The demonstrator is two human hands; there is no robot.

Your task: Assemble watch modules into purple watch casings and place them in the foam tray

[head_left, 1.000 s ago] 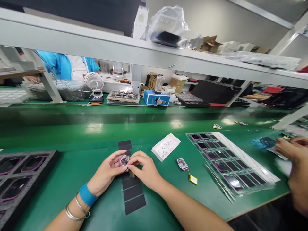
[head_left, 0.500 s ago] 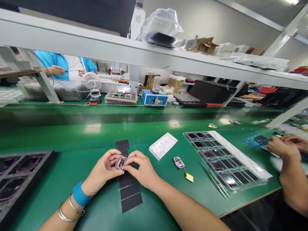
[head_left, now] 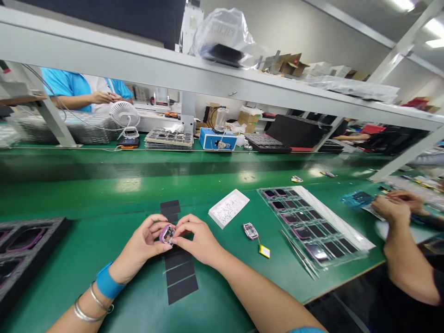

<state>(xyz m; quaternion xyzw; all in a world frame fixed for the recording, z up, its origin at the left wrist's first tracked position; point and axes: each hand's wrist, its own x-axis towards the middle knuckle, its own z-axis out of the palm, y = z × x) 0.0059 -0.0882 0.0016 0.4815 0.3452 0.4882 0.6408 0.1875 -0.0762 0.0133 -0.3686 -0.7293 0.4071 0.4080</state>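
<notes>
My left hand (head_left: 147,239) clasps a rounded, purple-rimmed housing (head_left: 166,233), its electronics (head_left: 169,235) exposed, while my right hand (head_left: 197,237) pinches its edge, thumb and forefinger together. Matte black rectangles (head_left: 182,289) lie flat beneath my fingers, a shallow white box (head_left: 237,197) just beyond them to the right; lettering (head_left: 222,30) on the clear bag (head_left: 239,36) high beyond them is blurred.
</notes>
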